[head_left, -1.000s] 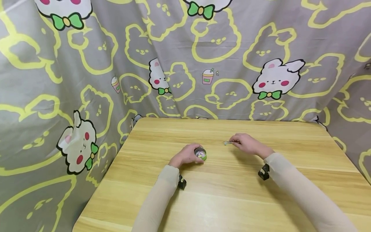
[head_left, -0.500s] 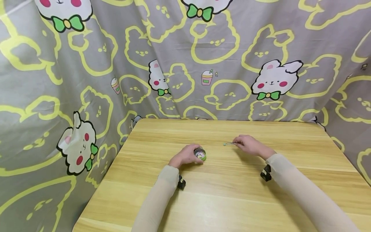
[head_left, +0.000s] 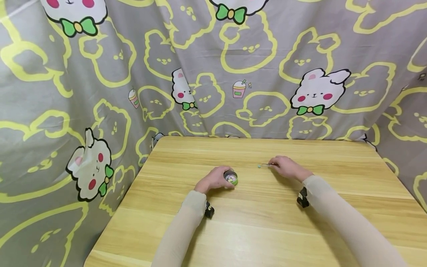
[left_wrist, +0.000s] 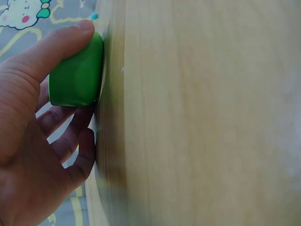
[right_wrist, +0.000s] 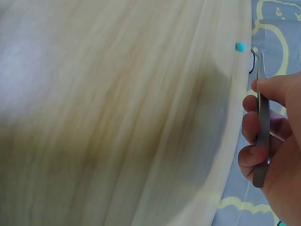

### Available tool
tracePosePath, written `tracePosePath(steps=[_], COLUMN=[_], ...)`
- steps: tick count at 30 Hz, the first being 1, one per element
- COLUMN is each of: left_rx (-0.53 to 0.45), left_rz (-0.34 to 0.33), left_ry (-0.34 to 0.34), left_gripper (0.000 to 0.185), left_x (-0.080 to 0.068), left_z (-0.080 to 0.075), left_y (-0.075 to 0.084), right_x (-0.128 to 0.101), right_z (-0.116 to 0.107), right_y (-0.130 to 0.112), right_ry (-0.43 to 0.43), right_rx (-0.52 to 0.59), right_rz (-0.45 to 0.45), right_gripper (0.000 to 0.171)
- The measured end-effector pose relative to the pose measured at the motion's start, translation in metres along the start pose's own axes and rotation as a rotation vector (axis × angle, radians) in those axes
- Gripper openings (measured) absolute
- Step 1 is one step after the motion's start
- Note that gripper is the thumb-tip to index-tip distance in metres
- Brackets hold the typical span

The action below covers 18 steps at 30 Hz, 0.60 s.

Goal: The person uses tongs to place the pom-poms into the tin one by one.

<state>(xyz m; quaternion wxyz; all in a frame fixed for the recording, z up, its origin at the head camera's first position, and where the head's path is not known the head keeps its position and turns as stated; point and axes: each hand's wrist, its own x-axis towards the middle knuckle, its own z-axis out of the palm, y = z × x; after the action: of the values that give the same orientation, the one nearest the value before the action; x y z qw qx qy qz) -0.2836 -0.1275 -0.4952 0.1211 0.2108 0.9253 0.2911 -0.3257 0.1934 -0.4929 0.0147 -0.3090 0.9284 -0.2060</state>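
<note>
My left hand (head_left: 213,178) grips a small round green pot (head_left: 230,177) that stands on the wooden table (head_left: 267,226), with several small coloured bits inside. In the left wrist view the thumb and fingers (left_wrist: 70,37) curl round the green pot (left_wrist: 76,75). My right hand (head_left: 287,167) pinches thin metal tweezers (head_left: 269,164) that point left. A tiny teal bead (head_left: 258,166) lies on the table just beyond their tips. The right wrist view shows the tweezers (right_wrist: 261,122) between thumb and fingers, and the bead (right_wrist: 241,46) a little apart from the tips.
A grey curtain with yellow rabbit outlines (head_left: 213,74) hangs round the table's back and sides. Black wrist mounts (head_left: 209,210) (head_left: 303,197) sit on both sleeves. The table's far edge (head_left: 260,138) lies close behind the hands.
My right hand with the tweezers has drawn slightly to the right, leaving the bead on the table. The left hand and the pot have stayed put.
</note>
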Motion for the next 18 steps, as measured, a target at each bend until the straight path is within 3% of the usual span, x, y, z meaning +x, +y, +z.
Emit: tracePosePath(steps=[9, 18], left_rx=[-0.008, 0.014], left_rz=[-0.004, 0.000], left_ry=[-0.005, 0.003], left_gripper=[0.056, 0.057], left_x=[0.001, 0.001], left_z=[0.001, 0.001], left_y=[-0.001, -0.001], right_x=[0.007, 0.011], right_z=[0.002, 0.008], right_y=[0.000, 0.002], right_ry=[-0.037, -0.027], right_rx=[0.023, 0.007], right_rz=[0.040, -0.003], right_gripper=[0.018, 0.015])
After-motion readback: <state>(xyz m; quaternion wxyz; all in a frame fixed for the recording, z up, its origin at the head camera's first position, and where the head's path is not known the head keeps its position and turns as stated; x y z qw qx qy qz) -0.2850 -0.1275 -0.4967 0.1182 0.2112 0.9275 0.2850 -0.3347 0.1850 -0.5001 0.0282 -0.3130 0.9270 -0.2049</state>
